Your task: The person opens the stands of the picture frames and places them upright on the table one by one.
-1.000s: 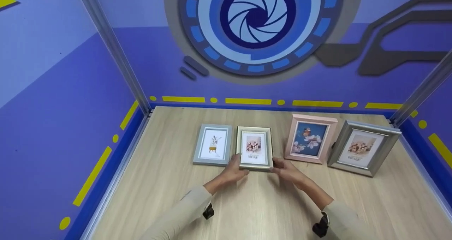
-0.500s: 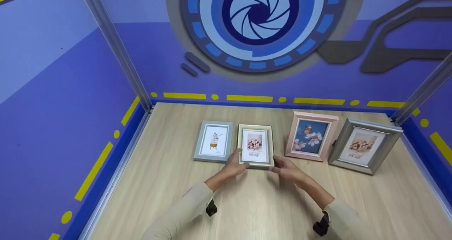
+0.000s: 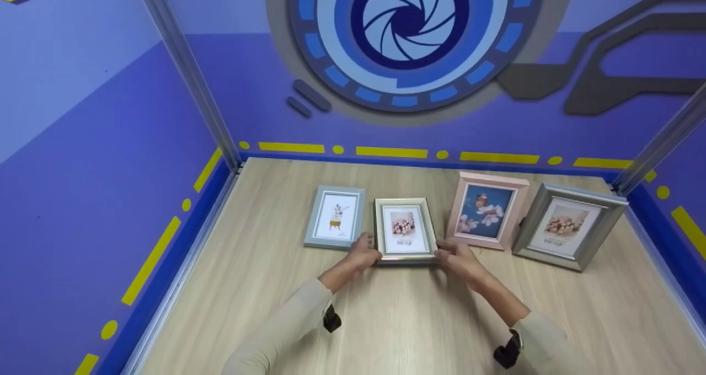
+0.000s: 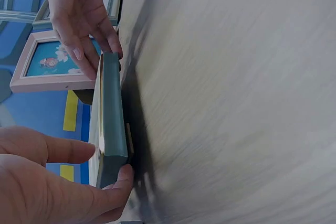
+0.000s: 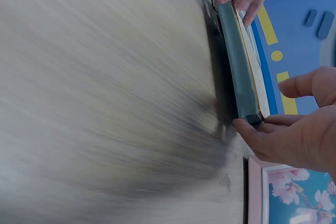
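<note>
A champagne-gold picture frame [image 3: 405, 257] with a flower-bouquet print lies face up between my hands. In both wrist views its near edge stands a little off the table, with a shadow beneath. My left hand [image 3: 357, 255] pinches its near left corner, thumb [image 4: 73, 150] on the upper face and fingers underneath. At the near right corner, my right hand [image 3: 462, 260] supports it on fairly straight fingers [image 5: 262, 137]. The right thumb [image 5: 299, 85] is raised away from the frame. The underside is mostly hidden in the head view.
A light-blue picture frame [image 3: 313, 218] lies flat left of the hands. To the right stand a pink frame [image 3: 518, 209] with a blossom print and a larger silver-grey frame [image 3: 605, 229]. Patterned blue walls [image 3: 220, 77] enclose the wooden table [image 3: 265, 215] behind and at the sides.
The gold frame has shifted slightly right, widening the gap from the light-blue frame. Its near edge looks more raised. Both hands have moved with it; the head view has shifted slightly.
</note>
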A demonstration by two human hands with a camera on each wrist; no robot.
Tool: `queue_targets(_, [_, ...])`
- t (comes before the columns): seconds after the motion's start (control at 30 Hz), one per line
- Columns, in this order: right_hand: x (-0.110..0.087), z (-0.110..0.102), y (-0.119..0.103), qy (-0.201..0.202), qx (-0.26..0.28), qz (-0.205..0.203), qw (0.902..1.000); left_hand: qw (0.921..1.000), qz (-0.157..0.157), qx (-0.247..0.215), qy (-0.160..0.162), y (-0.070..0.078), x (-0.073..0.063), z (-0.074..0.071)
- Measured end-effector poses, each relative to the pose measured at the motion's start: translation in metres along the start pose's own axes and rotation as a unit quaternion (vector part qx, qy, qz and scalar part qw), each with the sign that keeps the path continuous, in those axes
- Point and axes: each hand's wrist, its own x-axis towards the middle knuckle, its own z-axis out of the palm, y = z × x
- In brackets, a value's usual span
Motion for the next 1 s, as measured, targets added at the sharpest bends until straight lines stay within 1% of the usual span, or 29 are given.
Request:
queue_targets(0.1, [0.000, -0.002, 0.001, 0.010, 0.017, 0.000, 0.9998, 0.9993, -0.025, -0.029, -0.005, 0.001, 0.003, -0.001])
queue_targets(0.23, [-0.002, -0.004, 0.002, 0.009, 0.043, 0.011, 0.9990, 0.9972, -0.052, -0.053, -0.012, 0.002, 0.005, -0.003])
queue_targets(0.3, [-0.002, -0.003, 0.003, 0.015, 0.055, 0.023, 0.9981, 0.9965, -0.058, -0.058, -0.016, 0.003, 0.004, -0.003])
queue_targets(0.37, [-0.003, -0.003, 0.003, 0.018, 0.061, 0.034, 0.9974, 0.9965, -0.057, -0.059, -0.018, 0.003, 0.004, -0.004])
queue_targets(0.5, [-0.003, -0.003, 0.004, 0.020, 0.073, 0.049, 0.9959, 0.9958, -0.062, -0.064, -0.020, 0.006, -0.002, -0.007])
queue_targets(0.63, [-0.004, -0.002, 0.004, 0.004, 0.101, 0.051, 0.9936, 0.9945, -0.070, -0.071, -0.031, 0.004, -0.010, -0.013])
queue_targets(0.83, [-0.007, 0.001, 0.001, -0.039, 0.138, 0.050, 0.9884, 0.9942, -0.065, -0.064, -0.057, -0.001, -0.021, -0.021])
queue_targets(0.93, [-0.008, -0.001, 0.000, -0.058, 0.136, 0.044, 0.9880, 0.9943, -0.066, -0.053, -0.065, 0.000, -0.025, -0.025])
queue_targets(1.0, [-0.010, -0.002, -0.001, -0.071, 0.128, 0.041, 0.9884, 0.9940, -0.063, -0.054, -0.071, 0.000, -0.027, -0.026])
